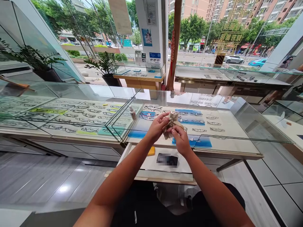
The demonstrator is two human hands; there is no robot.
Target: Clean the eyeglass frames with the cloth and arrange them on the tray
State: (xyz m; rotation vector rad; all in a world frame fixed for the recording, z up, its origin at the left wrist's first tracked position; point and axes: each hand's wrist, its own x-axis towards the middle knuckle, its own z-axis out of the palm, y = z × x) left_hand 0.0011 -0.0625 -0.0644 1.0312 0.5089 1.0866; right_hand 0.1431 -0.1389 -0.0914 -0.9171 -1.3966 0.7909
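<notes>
A crumpled beige cloth (pixel 174 118) is bunched between my two hands above the glass display counter (pixel 208 104). My left hand (pixel 156 126) pinches it from the left, fingers bent around its folds. From the right, my right hand (pixel 181 139) grips its lower part with thumb and fingers together. A thin dark piece shows at the cloth's middle, perhaps part of an eyeglass frame; the fingers and folds hide the rest. Below my hands is an open drawer (pixel 139 173), holding a dark phone-like object (pixel 167 160) and a yellow item (pixel 151 151).
A small white spray bottle (pixel 133 113) stands on the glass to the left. Rows of eyeglasses (pixel 87 114) lie under the glass on both sides, some on blue trays (pixel 204 142). Potted plants (pixel 107 67) and more display cases (pixel 142 74) line the window.
</notes>
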